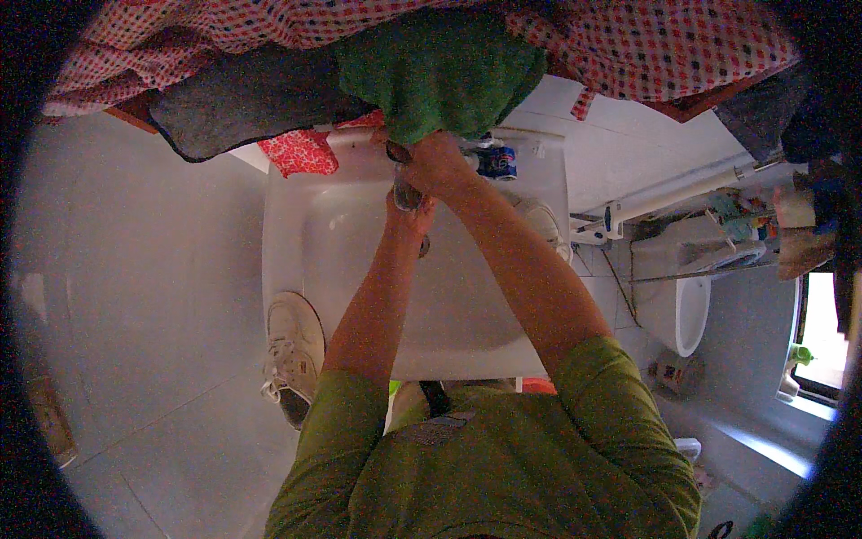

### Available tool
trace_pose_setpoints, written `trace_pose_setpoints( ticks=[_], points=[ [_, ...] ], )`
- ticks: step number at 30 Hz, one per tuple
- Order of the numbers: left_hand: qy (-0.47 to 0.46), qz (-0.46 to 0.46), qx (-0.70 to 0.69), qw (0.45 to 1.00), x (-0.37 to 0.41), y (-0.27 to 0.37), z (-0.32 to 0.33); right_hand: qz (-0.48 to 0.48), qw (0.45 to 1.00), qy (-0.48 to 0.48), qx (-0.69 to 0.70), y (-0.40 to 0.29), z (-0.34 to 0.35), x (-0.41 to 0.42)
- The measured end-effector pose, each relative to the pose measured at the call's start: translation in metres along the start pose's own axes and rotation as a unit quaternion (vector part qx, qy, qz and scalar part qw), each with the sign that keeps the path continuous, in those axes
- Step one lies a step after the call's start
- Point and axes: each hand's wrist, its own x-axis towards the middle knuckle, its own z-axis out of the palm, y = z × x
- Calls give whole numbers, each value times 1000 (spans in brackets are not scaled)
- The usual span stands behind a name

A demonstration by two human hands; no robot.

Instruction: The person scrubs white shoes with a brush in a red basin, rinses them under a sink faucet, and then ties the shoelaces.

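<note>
At the back of a white sink, my right hand lies close against a metal faucet, just below a hanging green cloth. Its fingers are partly hidden, so a firm hold cannot be made out. My left hand is under and around the end of the spout, its fingers mostly covered by the faucet. The drain shows just beside my left wrist. A white shoe rests on the sink's left rim, and another pale shoe is on the right side, partly behind my right forearm.
A blue can or container stands at the sink's back right. Red-and-white checked cloth, a grey cloth and a red patterned cloth hang across the back. A toilet is at the right.
</note>
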Motion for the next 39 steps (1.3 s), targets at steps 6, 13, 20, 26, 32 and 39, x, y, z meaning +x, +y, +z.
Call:
trace_pose_setpoints(
  ticks=[6,13,20,26,32,39],
  points=[
    [15,-11,-8,1000,-3,-2,5,23,999,-27,36,0,-1,-1],
    [8,-19,2,1000,2,0,2,97,991,-40,77,1,-3,-8],
    [32,-57,9,998,-23,10,-16,30,981,121,151,-52,31,-95],
    [4,1,500,866,-51,4,2,285,927,47,238,12,116,-89],
    [159,109,184,964,-59,16,9,352,840,29,412,18,131,-90],
    [-77,464,812,345,-53,41,127,436,357,36,825,6,99,-68]
  ],
)
